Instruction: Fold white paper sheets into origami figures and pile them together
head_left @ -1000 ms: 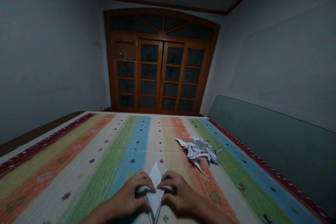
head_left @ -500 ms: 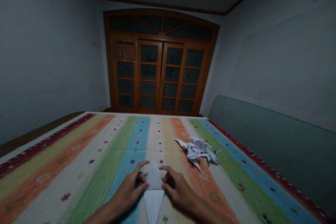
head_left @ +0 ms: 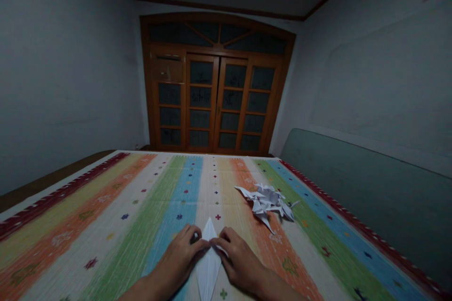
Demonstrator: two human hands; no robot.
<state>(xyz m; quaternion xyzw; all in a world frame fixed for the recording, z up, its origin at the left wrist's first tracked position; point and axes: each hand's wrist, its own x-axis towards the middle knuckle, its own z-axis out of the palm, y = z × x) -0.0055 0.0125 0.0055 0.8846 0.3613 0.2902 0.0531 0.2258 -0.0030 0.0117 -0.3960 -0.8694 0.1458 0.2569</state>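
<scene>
A long white folded paper [head_left: 209, 270], shaped like a narrow diamond, lies on the striped tablecloth in front of me. One point aims away from me and the other runs off the bottom of the view. My left hand [head_left: 185, 249] grips its left side near the middle, fingers bent and thumb on the paper. From the right, my right hand [head_left: 236, 254] pinches the opposite edge. Both thumb tips nearly meet over the centre crease. Farther off to the right, a cluster of white origami figures [head_left: 268, 202] with pointed tips sits together.
The striped tablecloth [head_left: 141, 225] covers the table. A pale green padded bench or board [head_left: 353, 183] stands along the right side. Wooden doors with glass panes [head_left: 217, 103] close off the far wall.
The upper part of the paper has gone from a wider flap to a narrow point. My fingers have curled in, and both thumbs have moved to the paper's centre.
</scene>
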